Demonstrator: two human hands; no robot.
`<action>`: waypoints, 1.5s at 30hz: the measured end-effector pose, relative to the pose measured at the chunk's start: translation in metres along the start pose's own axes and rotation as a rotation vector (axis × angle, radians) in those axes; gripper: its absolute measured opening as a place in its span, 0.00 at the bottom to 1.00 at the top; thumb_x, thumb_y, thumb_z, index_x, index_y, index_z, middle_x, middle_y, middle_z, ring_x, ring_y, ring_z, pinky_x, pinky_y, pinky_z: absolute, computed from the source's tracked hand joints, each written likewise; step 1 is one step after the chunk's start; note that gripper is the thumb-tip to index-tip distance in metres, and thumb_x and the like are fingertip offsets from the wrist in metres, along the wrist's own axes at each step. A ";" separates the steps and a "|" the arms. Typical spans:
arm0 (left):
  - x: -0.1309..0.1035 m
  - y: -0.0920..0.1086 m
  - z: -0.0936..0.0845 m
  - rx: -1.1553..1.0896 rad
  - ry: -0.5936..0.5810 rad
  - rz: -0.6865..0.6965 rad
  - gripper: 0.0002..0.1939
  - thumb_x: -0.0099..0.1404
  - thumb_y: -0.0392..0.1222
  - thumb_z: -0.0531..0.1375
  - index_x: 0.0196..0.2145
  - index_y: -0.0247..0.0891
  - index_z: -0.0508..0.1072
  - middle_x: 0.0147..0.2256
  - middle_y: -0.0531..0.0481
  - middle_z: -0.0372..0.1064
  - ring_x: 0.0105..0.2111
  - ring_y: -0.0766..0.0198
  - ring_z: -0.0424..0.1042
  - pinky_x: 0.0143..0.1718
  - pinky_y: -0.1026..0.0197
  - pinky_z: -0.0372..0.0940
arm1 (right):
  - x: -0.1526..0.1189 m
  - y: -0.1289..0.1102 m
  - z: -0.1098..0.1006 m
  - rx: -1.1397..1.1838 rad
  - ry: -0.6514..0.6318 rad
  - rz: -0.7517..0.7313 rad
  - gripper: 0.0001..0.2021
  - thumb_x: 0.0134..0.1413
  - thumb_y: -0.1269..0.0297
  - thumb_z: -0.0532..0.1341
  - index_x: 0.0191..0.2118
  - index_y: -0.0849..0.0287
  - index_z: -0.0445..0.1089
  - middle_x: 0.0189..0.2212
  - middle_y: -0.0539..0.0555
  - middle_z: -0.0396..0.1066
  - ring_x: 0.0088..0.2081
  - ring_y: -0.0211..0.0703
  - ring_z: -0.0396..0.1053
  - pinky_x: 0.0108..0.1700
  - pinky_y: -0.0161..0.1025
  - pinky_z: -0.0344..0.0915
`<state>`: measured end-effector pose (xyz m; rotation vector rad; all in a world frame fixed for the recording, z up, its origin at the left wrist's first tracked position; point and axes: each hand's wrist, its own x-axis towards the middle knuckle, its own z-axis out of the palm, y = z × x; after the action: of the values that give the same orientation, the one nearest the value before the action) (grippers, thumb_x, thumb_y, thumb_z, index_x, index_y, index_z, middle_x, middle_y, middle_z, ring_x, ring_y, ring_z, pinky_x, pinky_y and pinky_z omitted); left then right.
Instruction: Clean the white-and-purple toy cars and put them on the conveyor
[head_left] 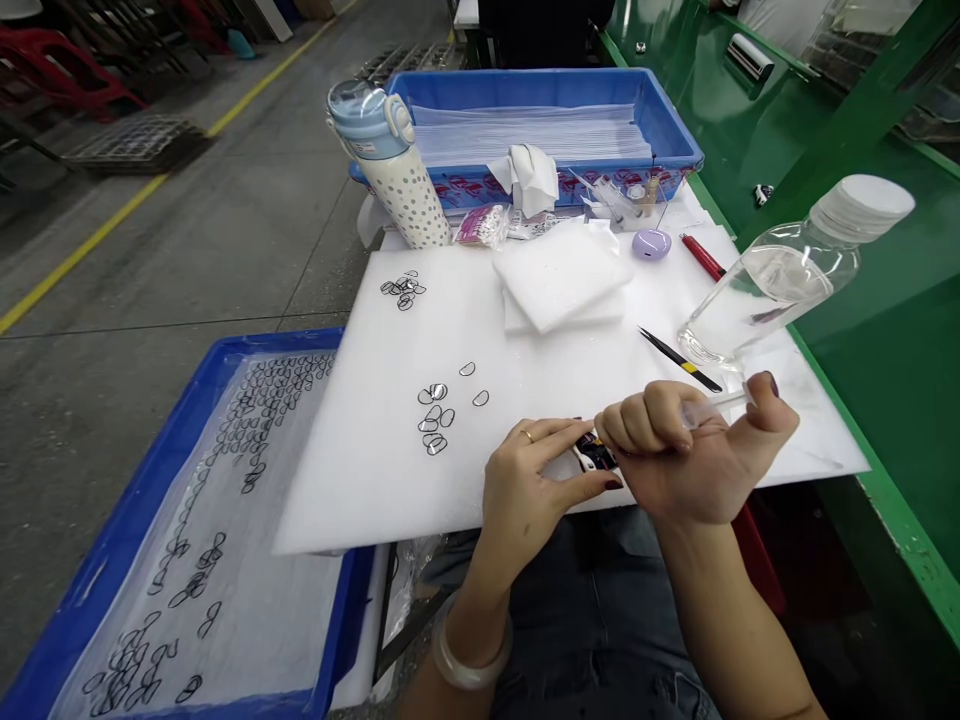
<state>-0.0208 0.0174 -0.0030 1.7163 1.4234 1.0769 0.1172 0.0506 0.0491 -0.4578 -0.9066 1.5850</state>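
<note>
Near the front edge of the white foam sheet (360,430), my left hand (529,490) grips a small black-and-white toy car (594,452) between fingers and thumb. My right hand (694,455) is wrapped round a clear syringe (709,407), its thumb at the plunger end. The syringe's tip is hidden by my fingers, close to the car, so I cannot tell whether they touch. Several clear, dark-rimmed window-like pieces (433,418) lie on the foam left of my hands, with another cluster (403,289) farther back.
Black tweezers (679,358) and a clear bottle (772,275) stand right of stacked foam pads (562,275). Behind are a dotted tumbler (401,185), a red pen-like tool (703,257) and a blue bin (525,88). A blue tray (187,400) of rimmed pieces sits lower left.
</note>
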 end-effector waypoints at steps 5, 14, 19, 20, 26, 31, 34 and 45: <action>0.000 0.000 -0.001 0.005 -0.004 -0.005 0.21 0.53 0.51 0.73 0.44 0.44 0.81 0.44 0.47 0.79 0.44 0.51 0.74 0.47 0.47 0.70 | -0.001 0.000 0.004 -0.014 0.016 -0.035 0.33 0.57 0.32 0.46 0.16 0.55 0.46 0.11 0.44 0.37 0.16 0.33 0.37 0.20 0.37 0.42; -0.001 0.001 0.001 0.007 0.011 -0.018 0.20 0.53 0.51 0.73 0.43 0.45 0.81 0.44 0.47 0.79 0.45 0.51 0.75 0.47 0.47 0.70 | -0.005 0.001 0.012 -0.115 0.101 -0.100 0.34 0.57 0.31 0.45 0.15 0.56 0.47 0.11 0.45 0.38 0.16 0.34 0.39 0.21 0.37 0.43; -0.001 0.000 0.001 -0.001 0.007 -0.016 0.20 0.52 0.50 0.73 0.43 0.44 0.81 0.44 0.46 0.79 0.45 0.51 0.75 0.47 0.47 0.69 | -0.005 0.003 0.012 -0.148 0.135 -0.107 0.34 0.57 0.31 0.47 0.15 0.56 0.47 0.11 0.46 0.39 0.16 0.34 0.41 0.21 0.37 0.43; -0.001 0.001 0.001 -0.001 0.007 -0.015 0.21 0.52 0.50 0.73 0.43 0.44 0.81 0.44 0.46 0.79 0.45 0.51 0.75 0.47 0.47 0.69 | -0.005 0.003 0.012 -0.155 0.136 -0.105 0.34 0.57 0.31 0.46 0.15 0.56 0.47 0.11 0.46 0.39 0.16 0.34 0.41 0.21 0.37 0.43; -0.002 0.000 0.002 0.031 0.005 -0.007 0.18 0.52 0.48 0.73 0.42 0.44 0.81 0.43 0.47 0.80 0.43 0.51 0.75 0.46 0.47 0.70 | -0.015 -0.008 0.020 -0.296 0.100 -0.050 0.33 0.56 0.34 0.53 0.15 0.56 0.50 0.14 0.46 0.43 0.18 0.35 0.44 0.22 0.38 0.43; -0.008 -0.006 -0.002 0.121 -0.050 0.122 0.26 0.50 0.47 0.75 0.48 0.45 0.78 0.48 0.47 0.77 0.48 0.50 0.73 0.50 0.46 0.70 | 0.043 -0.011 0.015 -0.427 0.061 -0.361 0.30 0.58 0.33 0.52 0.19 0.54 0.55 0.20 0.49 0.53 0.24 0.40 0.55 0.31 0.40 0.57; -0.013 -0.011 -0.007 0.208 -0.092 0.206 0.29 0.52 0.45 0.74 0.52 0.45 0.75 0.52 0.46 0.74 0.50 0.50 0.72 0.51 0.46 0.70 | 0.097 0.000 0.002 -0.669 0.083 -0.303 0.27 0.61 0.37 0.49 0.23 0.54 0.60 0.26 0.51 0.63 0.32 0.42 0.64 0.42 0.42 0.63; -0.015 -0.013 0.005 0.375 0.049 0.337 0.22 0.63 0.38 0.64 0.55 0.44 0.71 0.57 0.43 0.68 0.54 0.49 0.69 0.50 0.47 0.72 | -0.025 -0.084 -0.097 -1.631 1.042 -0.328 0.12 0.61 0.56 0.53 0.34 0.55 0.69 0.28 0.52 0.69 0.30 0.45 0.68 0.36 0.44 0.64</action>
<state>-0.0235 0.0048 -0.0195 2.2750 1.4705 1.0783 0.2476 0.0562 0.0484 -1.8782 -1.1179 -0.1456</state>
